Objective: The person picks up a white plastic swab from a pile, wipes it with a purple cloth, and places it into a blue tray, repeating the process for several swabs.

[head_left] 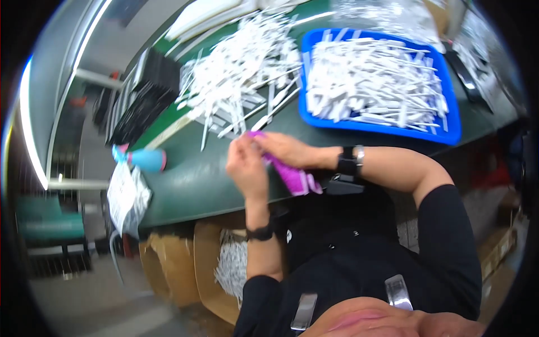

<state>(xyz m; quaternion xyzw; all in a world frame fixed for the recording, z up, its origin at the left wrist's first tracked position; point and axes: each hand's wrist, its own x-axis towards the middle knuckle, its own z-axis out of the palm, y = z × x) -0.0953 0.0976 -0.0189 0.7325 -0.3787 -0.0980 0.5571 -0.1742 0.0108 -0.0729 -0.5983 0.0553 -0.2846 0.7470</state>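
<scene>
My left hand (246, 168) and my right hand (287, 150) meet above the near edge of the green table. Both are closed, with the fingertips pinched together around the top of a purple piece (292, 178). It looks soft, like a cloth or small bag, and hangs down below my right hand, with white bits along its lower end. Its exact kind does not show. Just beyond my fingers lies a loose heap of thin white plastic sticks (241, 67). More white sticks fill a blue tray (453, 124) to the right.
At left on the table (193, 194) stand a light-blue spray bottle (147, 159) and a stack of black trays (149, 81). A white plastic bag (128, 194) hangs at the table's edge. Below is a cardboard box (209, 283) holding white pieces. Clear plastic bags lie behind the blue tray.
</scene>
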